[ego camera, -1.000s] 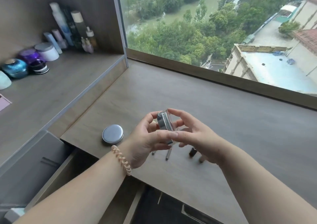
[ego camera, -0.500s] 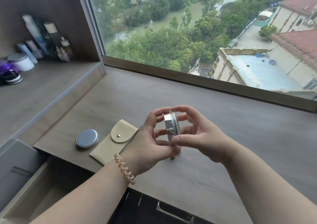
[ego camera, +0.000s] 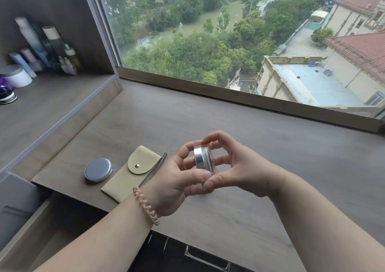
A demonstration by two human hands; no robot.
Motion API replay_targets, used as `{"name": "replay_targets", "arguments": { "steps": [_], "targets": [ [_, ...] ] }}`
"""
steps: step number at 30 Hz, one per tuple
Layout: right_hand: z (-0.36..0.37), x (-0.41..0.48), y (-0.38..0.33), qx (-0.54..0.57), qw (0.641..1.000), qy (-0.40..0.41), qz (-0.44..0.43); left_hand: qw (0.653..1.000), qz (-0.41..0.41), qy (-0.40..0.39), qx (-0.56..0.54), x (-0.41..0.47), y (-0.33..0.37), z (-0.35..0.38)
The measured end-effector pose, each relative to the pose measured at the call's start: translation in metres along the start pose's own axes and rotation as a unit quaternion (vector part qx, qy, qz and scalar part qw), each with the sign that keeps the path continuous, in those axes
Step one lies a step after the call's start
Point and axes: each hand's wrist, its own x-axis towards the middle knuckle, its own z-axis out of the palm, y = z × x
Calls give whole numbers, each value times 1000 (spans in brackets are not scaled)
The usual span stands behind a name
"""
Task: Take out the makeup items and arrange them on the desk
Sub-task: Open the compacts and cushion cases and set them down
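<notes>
A small round silver tin [ego camera: 203, 158] is held on edge above the wooden desk [ego camera: 270, 157], gripped from both sides. My left hand [ego camera: 177, 180] holds its left face with thumb and fingers; my right hand [ego camera: 233, 167] clasps its right face and rim. On the desk to the left lie a flat round silver tin [ego camera: 98, 170] and a beige snap pouch [ego camera: 133, 173]. A thin grey stick [ego camera: 158, 167] lies along the pouch's right side, partly hidden by my left hand.
A drawer [ego camera: 37, 230] stands open at the lower left below the desk edge. The raised side shelf [ego camera: 41, 109] at left carries several bottles and jars [ego camera: 41, 48]. A large window [ego camera: 229, 32] runs along the desk's far edge.
The tin has stayed between both hands and turned a little. The view has swung right, so the pouch and the flat tin now show to the left of my hands.
</notes>
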Motion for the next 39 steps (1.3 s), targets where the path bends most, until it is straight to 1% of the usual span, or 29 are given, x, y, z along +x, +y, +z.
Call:
{"name": "replay_targets", "arguments": {
  "steps": [2, 6, 7, 8, 10, 11, 12, 13, 15, 17, 19, 21, 23, 26, 29, 31, 34, 37, 39],
  "targets": [
    [0, 3, -1, -24, 1000, -10, 6, 999, 0, -18, -29, -1, -3, -5],
    [4, 9, 2, -22, 999, -7, 23, 995, -10, -42, -92, -4, -11, -9],
    [8, 11, 3, -56, 998, 5, 21, 993, -16, -42, -110, -4, -13, -9],
    [12, 14, 5, -115, 993, 17, 16, 991, -24, -35, -126, -3, -14, -9],
    [21, 18, 8, -225, 974, 23, -2, 990, -33, -10, -134, -1, -16, -11],
    [25, 21, 10, -239, 971, 24, -10, 991, -32, 3, -131, 0, -16, -12],
    [27, 22, 12, -223, 974, 30, -15, 991, -29, 13, -131, 0, -16, -13],
    [27, 24, 14, -174, 984, 40, -15, 990, -24, 18, -134, 0, -15, -15],
    [25, 26, 16, -39, 998, 50, -10, 989, -13, 24, -145, -3, -13, -18],
    [22, 27, 17, 60, 997, 54, -10, 987, -12, 14, -156, -6, -12, -22],
    [22, 30, 18, 98, 992, 81, -21, 984, -11, 7, -177, -6, -12, -25],
    [24, 32, 19, 105, 987, 114, -30, 982, -11, 1, -188, -6, -13, -26],
    [27, 35, 21, 73, 987, 140, -34, 984, -20, 8, -176, -7, -12, -25],
    [33, 39, 30, 35, 985, 166, -25, 988, -42, 41, -142, -5, -13, -25],
    [33, 41, 37, 43, 977, 205, -30, 990, -58, 65, -114, -1, -19, -26],
    [29, 40, 37, 75, 971, 225, -27, 990, -66, 72, -98, 1, -24, -26],
    [22, 41, 39, 113, 968, 225, -1, 990, -70, 75, -99, 3, -32, -25],
    [16, 38, 46, 107, 970, 217, 24, 988, -62, 86, -113, 7, -36, -21],
    [14, 36, 53, 109, 965, 233, 38, 986, -56, 102, -115, 11, -36, -19]
  ]
}}
